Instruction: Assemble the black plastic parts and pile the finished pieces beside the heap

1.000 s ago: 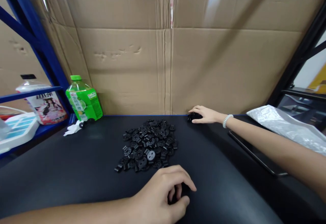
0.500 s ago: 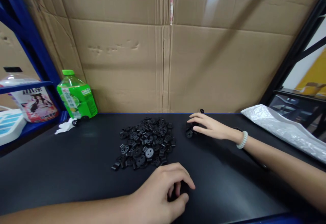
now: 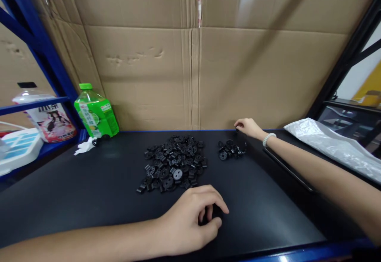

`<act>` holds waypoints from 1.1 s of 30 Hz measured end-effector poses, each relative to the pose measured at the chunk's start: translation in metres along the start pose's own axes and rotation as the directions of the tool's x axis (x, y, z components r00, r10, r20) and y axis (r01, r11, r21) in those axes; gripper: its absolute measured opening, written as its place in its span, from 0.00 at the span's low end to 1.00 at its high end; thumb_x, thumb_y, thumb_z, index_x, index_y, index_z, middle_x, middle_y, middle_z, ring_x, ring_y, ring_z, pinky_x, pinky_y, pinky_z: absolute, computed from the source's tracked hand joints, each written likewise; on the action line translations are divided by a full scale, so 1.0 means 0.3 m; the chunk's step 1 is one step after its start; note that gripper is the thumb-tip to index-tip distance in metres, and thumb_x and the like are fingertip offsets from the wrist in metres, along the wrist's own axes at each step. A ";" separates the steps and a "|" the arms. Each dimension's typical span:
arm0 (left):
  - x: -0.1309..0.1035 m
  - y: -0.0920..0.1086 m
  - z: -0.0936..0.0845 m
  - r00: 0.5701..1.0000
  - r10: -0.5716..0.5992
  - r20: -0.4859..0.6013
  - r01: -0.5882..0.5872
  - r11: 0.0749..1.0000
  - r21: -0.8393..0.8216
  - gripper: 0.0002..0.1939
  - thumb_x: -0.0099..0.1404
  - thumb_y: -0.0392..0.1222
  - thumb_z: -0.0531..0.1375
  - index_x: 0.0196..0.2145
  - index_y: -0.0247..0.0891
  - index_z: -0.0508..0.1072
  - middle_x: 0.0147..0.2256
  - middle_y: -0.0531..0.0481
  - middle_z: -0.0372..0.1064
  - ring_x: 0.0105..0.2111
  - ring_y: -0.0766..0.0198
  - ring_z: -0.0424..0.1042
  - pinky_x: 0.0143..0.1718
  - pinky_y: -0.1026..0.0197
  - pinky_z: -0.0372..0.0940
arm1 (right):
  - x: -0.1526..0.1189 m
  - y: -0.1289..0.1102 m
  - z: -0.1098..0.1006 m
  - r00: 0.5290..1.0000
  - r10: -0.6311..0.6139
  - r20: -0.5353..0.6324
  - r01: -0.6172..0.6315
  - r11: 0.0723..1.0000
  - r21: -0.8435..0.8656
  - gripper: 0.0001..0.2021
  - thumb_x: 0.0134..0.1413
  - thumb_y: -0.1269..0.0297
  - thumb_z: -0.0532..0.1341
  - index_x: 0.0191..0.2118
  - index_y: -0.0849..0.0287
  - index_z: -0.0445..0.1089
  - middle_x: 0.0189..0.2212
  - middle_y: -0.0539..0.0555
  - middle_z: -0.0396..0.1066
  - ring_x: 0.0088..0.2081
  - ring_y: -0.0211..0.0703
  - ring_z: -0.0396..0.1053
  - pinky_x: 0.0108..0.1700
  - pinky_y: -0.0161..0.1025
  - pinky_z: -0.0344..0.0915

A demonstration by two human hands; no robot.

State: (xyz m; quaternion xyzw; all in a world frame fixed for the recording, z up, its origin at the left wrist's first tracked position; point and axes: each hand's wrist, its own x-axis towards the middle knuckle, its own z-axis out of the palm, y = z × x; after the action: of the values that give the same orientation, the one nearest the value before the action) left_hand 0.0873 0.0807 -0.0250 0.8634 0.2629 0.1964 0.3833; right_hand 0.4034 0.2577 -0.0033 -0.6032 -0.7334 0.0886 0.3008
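My left hand (image 3: 195, 222) rests on the black table near its front, fingers loosely curled with a gap between thumb and forefinger and nothing visible between them. Ahead of it lies a large pile of small black plastic parts (image 3: 171, 164), round perforated discs with clip-like tabs. At the table's back edge my right hand (image 3: 249, 128) has its fingertips closed around a small black round part (image 3: 237, 128), mostly covered by the fingers. A smaller group of black parts (image 3: 230, 150) sits just in front of the right hand.
A green drink bottle (image 3: 97, 113) stands at the back left, beside white crumpled tissue (image 3: 85, 146). A dark flat object (image 3: 288, 170) lies under my right forearm. A silvery plastic bag (image 3: 330, 141) lies on the right. Cardboard (image 3: 149, 79) walls off the back.
My right hand has moved from above the smaller group back and to the right, onto the lone round part at the rear edge. The left hand keeps its pose.
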 end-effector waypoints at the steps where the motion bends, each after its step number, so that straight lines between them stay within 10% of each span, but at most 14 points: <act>1: -0.002 -0.001 0.001 1.000 0.002 0.000 -0.002 1.000 -0.005 0.13 0.56 0.27 0.57 0.38 0.35 0.74 0.40 0.47 0.69 0.27 0.68 0.65 0.26 0.67 0.61 | -0.013 -0.032 -0.002 0.999 0.004 -0.033 -0.003 0.999 0.048 0.14 0.62 0.60 0.58 0.51 0.59 0.67 0.49 0.57 0.68 0.45 0.45 0.70 0.46 0.48 0.69; 6: -0.003 0.002 0.001 0.996 -0.036 -0.077 0.027 0.994 -0.110 0.15 0.58 0.29 0.57 0.43 0.36 0.71 0.38 0.48 0.71 0.28 0.68 0.66 0.28 0.66 0.62 | -0.181 -0.257 -0.005 0.996 -0.038 -0.074 0.061 0.940 0.335 0.17 0.58 0.57 0.60 0.46 0.64 0.70 0.35 0.57 0.73 0.35 0.42 0.72 0.41 0.43 0.71; 11: 0.006 0.013 -0.006 0.971 -0.201 -0.128 0.147 0.927 -0.345 0.18 0.60 0.36 0.59 0.48 0.38 0.61 0.34 0.51 0.70 0.25 0.69 0.66 0.27 0.65 0.61 | -0.412 -0.406 0.066 0.978 -0.063 0.201 -0.096 0.717 0.691 0.12 0.50 0.57 0.66 0.36 0.61 0.75 0.31 0.52 0.74 0.29 0.36 0.69 0.35 0.37 0.67; 16: 0.016 0.012 -0.015 0.959 -0.258 -0.118 0.188 0.890 -0.415 0.18 0.58 0.39 0.63 0.45 0.38 0.65 0.32 0.53 0.69 0.24 0.70 0.65 0.26 0.65 0.62 | -0.496 -0.420 0.130 0.927 -0.054 0.370 -0.274 0.575 0.771 0.09 0.51 0.59 0.66 0.35 0.59 0.75 0.29 0.50 0.73 0.29 0.34 0.66 0.33 0.33 0.65; 33: 0.024 -0.020 -0.024 0.916 -0.357 -0.182 0.198 0.799 -0.568 0.13 0.64 0.44 0.60 0.25 0.34 0.69 0.22 0.54 0.68 0.20 0.72 0.62 0.21 0.69 0.57 | -0.538 -0.449 0.134 0.888 -0.094 0.450 -0.321 0.575 0.752 0.14 0.51 0.53 0.66 0.28 0.60 0.69 0.22 0.47 0.67 0.21 0.32 0.62 0.25 0.31 0.63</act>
State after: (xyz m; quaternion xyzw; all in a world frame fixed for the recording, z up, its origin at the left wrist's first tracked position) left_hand 0.0872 0.0925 -0.0242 0.6355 0.3734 0.3232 0.5935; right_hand 0.2842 0.0811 -0.0233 -0.4088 -0.6171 0.5674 0.3607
